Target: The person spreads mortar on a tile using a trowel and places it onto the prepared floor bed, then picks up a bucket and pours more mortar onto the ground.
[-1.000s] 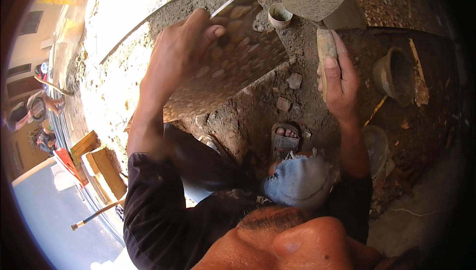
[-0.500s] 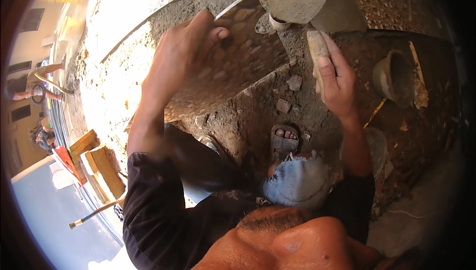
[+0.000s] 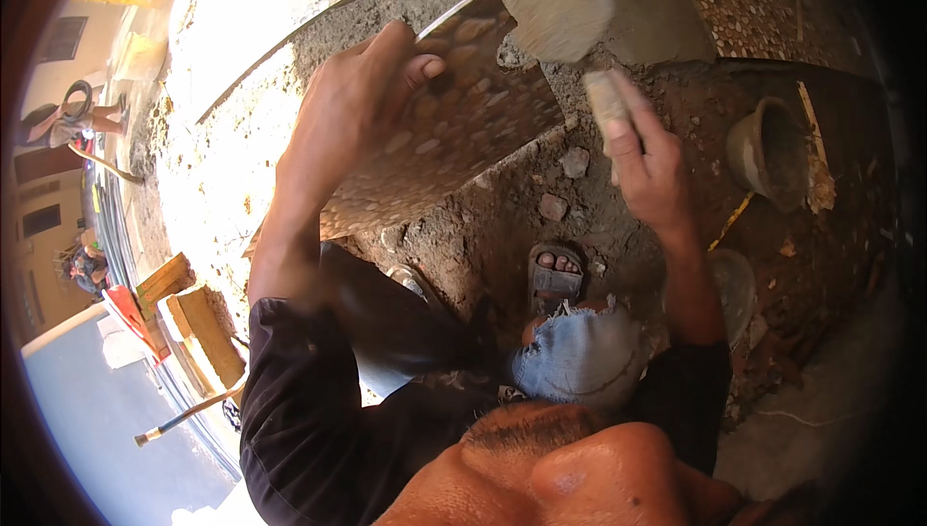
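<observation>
A tile with a pebble pattern leans tilted over grey mortar, with a notch cut in its right side. My left hand is closed on its upper edge, thumb lying over the patterned face. In my right hand is a trowel, gripped by its caked handle. The mortar-smeared blade hangs beside the notch, slightly blurred, and hides what lies beneath it. Around the tile's far side spreads rough wet mortar.
A bucket stands at the right beside a splintered wood strip. Stone lumps lie on the soil before my sandalled foot. Laid pebble tiles border the top right. Another person is far left, near timber blocks.
The trowel and my right hand have shifted a little left, and the blade now covers the white pipe end seen before. My left hand and the tile stay put.
</observation>
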A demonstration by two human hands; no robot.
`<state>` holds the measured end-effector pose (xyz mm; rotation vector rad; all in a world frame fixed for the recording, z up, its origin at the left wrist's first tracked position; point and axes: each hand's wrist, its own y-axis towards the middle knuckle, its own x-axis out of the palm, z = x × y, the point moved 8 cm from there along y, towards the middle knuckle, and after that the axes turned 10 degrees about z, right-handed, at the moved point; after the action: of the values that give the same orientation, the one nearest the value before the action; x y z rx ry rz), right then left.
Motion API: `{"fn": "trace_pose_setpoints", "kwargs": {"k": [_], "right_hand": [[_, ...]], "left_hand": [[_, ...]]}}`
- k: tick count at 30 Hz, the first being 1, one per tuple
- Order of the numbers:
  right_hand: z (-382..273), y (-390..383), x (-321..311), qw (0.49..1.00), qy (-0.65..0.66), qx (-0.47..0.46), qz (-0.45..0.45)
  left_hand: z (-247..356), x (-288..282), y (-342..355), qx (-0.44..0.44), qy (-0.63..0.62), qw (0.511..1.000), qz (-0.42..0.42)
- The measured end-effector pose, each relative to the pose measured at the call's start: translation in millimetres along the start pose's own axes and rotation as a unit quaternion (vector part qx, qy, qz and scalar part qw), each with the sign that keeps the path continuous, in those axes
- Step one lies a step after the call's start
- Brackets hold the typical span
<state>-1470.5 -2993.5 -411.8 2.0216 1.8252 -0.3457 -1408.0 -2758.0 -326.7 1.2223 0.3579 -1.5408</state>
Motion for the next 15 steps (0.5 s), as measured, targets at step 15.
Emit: {"fn": "trace_pose_setpoints", "kwargs": {"k": [15], "right_hand": [[9,7,1,0.999,-0.026,0.005,-0.018]], "left_hand": [[-12,0,0,-0.052,-0.028,0.998,-0.024]]}}
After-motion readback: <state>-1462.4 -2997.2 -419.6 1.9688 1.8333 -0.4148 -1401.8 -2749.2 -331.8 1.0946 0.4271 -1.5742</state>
